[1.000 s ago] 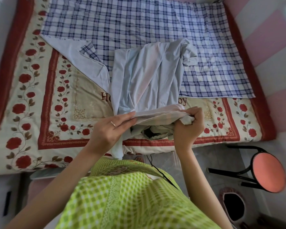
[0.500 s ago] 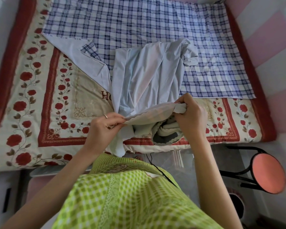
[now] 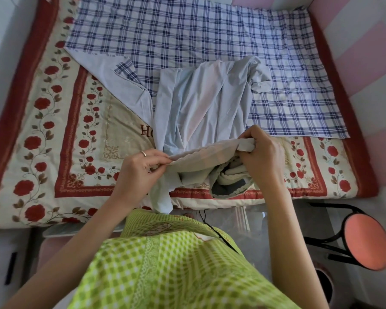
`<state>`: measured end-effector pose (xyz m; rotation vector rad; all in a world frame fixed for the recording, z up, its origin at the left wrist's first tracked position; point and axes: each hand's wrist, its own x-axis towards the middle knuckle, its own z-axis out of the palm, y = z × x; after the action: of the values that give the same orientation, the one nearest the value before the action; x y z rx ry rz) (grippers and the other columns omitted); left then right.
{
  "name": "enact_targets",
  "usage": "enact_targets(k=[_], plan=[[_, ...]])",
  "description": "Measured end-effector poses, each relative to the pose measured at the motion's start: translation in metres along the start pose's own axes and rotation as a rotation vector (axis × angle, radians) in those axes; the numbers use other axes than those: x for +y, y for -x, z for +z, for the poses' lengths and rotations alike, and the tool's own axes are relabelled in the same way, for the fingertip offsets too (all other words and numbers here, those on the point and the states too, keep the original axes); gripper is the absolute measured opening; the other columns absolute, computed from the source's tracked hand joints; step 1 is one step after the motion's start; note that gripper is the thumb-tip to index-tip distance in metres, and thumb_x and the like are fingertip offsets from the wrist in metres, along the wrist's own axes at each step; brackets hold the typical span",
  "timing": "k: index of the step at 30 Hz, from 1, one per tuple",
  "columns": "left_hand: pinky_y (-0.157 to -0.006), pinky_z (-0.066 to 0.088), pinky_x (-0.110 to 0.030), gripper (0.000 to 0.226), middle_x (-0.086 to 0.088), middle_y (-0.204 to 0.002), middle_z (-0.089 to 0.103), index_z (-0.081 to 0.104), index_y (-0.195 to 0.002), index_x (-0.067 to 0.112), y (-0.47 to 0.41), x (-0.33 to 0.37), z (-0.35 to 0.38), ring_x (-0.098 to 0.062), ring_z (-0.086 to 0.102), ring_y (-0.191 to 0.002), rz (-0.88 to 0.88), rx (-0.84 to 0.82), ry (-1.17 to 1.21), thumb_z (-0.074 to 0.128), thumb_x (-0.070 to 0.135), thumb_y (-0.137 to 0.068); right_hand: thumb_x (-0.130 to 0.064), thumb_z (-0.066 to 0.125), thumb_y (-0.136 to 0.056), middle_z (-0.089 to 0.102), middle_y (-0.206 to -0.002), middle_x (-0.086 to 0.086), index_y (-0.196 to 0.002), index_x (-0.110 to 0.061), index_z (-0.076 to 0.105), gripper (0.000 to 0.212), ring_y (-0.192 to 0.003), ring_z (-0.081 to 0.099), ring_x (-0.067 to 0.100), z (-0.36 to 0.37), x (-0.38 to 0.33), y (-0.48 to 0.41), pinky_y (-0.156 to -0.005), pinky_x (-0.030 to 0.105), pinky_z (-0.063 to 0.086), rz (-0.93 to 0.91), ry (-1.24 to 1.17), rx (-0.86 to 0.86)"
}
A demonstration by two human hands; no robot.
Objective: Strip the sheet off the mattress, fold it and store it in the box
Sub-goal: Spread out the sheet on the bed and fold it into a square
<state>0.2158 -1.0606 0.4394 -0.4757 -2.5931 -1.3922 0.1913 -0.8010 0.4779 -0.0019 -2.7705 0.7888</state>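
- Blue-and-white plaid sheet with a pale, plain underside (image 3: 187,41): it lies on the mattress. Its far part is spread flat, plaid side up. Its near part is turned over, showing the pale side, and gathered into long folds that run toward the near edge of the bed.
- Mattress in a cream cover printed with red roses and a dark red border (image 3: 42,130): it is uncovered along the left side and along the near edge, where the sheet has been pulled back.
- Left hand (image 3: 140,172): thumb and fingers are closed in a pinch on the gathered hem of the sheet. A thin ring (image 3: 143,153) sits on one finger. A tail of pale cloth hangs below this hand, over the mattress edge.
- Right hand (image 3: 263,152): fingers are curled tightly round a bunched end of the same hem. The strip of cloth is stretched between the two hands, which are held apart.
- Crumpled cream cloth with a scalloped trim (image 3: 230,181): it lies beneath the stretched strip, just under the right hand. Whether it belongs to the sheet cannot be told.
- Green-and-white checked garment (image 3: 176,264): worn by the person, who stands at the near edge.
- Round stool with a coral seat and a black metal frame (image 3: 359,241): it stands on the floor, right of the person.
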Motion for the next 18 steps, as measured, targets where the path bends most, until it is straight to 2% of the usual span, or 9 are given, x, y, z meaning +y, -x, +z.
enact_targets(k=[2, 5, 9, 11, 14, 15, 18], plan=[[-0.076, 0.053, -0.015, 0.019, 0.010, -0.088, 0.066, 0.075, -0.088, 0.006, 0.000, 0.001, -0.001, 0.004, 0.064, -0.082, 0.002, 0.027, -0.025, 0.072, -0.007, -0.074, -0.001, 0.068, -0.069, 0.049, -0.060, -0.012, -0.077, -0.011, 0.059, 0.015, -0.053, 0.046, 0.013, 0.000, 0.000, 0.000, -0.046, 0.022, 0.030, -0.002, -0.002, 0.032], [-0.070, 0.055, -0.023, 0.019, 0.008, -0.087, 0.066, 0.075, -0.085, 0.006, -0.001, 0.004, -0.001, -0.005, 0.065, -0.078, 0.005, 0.051, -0.057, 0.072, -0.008, -0.074, 0.001, 0.069, -0.066, 0.056, -0.060, -0.005, -0.072, -0.011, 0.060, 0.016, -0.051, 0.049, 0.017, 0.003, -0.001, 0.003, -0.045, 0.025, 0.033, -0.023, -0.012, 0.154], [-0.072, 0.052, -0.016, 0.016, 0.004, -0.089, 0.066, 0.074, -0.091, 0.003, -0.003, 0.004, 0.002, -0.005, 0.062, -0.078, 0.013, 0.052, -0.071, 0.068, -0.006, -0.078, 0.000, 0.068, -0.063, 0.059, -0.057, -0.001, -0.069, -0.010, 0.060, 0.014, -0.049, 0.050, 0.016, 0.007, -0.005, 0.007, -0.044, 0.027, 0.038, -0.041, -0.076, 0.282], [-0.075, 0.051, -0.017, 0.019, 0.000, -0.092, 0.067, 0.072, -0.097, 0.002, -0.005, -0.007, 0.008, -0.010, 0.062, -0.081, -0.025, 0.025, -0.115, 0.063, -0.006, -0.083, -0.004, 0.064, -0.063, 0.059, -0.058, -0.002, -0.069, -0.011, 0.060, 0.011, -0.051, 0.052, 0.016, 0.007, -0.010, 0.010, -0.043, 0.031, 0.043, -0.025, -0.161, 0.288], [-0.076, 0.046, -0.010, 0.024, -0.008, -0.095, 0.068, 0.070, -0.103, -0.001, -0.009, -0.024, 0.024, -0.015, 0.062, -0.082, -0.061, -0.069, -0.125, 0.059, -0.010, -0.084, -0.010, 0.062, -0.062, 0.057, -0.061, -0.012, -0.072, -0.021, 0.057, 0.015, -0.057, 0.056, 0.011, 0.008, -0.024, 0.012, -0.048, 0.035, 0.048, 0.046, -0.315, 0.243], [-0.077, 0.045, -0.007, 0.025, -0.009, -0.097, 0.069, 0.070, -0.103, -0.003, -0.010, -0.027, 0.029, -0.013, 0.063, -0.082, -0.059, -0.105, -0.096, 0.059, -0.012, -0.083, -0.011, 0.061, -0.063, 0.058, -0.062, -0.014, -0.073, -0.024, 0.056, 0.017, -0.058, 0.057, 0.011, 0.008, -0.028, 0.013, -0.050, 0.035, 0.049, 0.054, -0.332, 0.226], [-0.075, 0.042, -0.002, 0.025, 0.002, -0.089, 0.068, 0.071, -0.103, 0.000, -0.013, -0.035, 0.035, 0.011, 0.060, -0.080, -0.110, -0.166, 0.006, 0.061, -0.009, -0.082, -0.011, 0.061, -0.064, 0.057, -0.062, -0.019, -0.072, -0.028, 0.054, 0.020, -0.059, 0.056, 0.008, 0.006, -0.030, 0.008, -0.049, 0.030, 0.047, 0.077, -0.332, 0.228]])
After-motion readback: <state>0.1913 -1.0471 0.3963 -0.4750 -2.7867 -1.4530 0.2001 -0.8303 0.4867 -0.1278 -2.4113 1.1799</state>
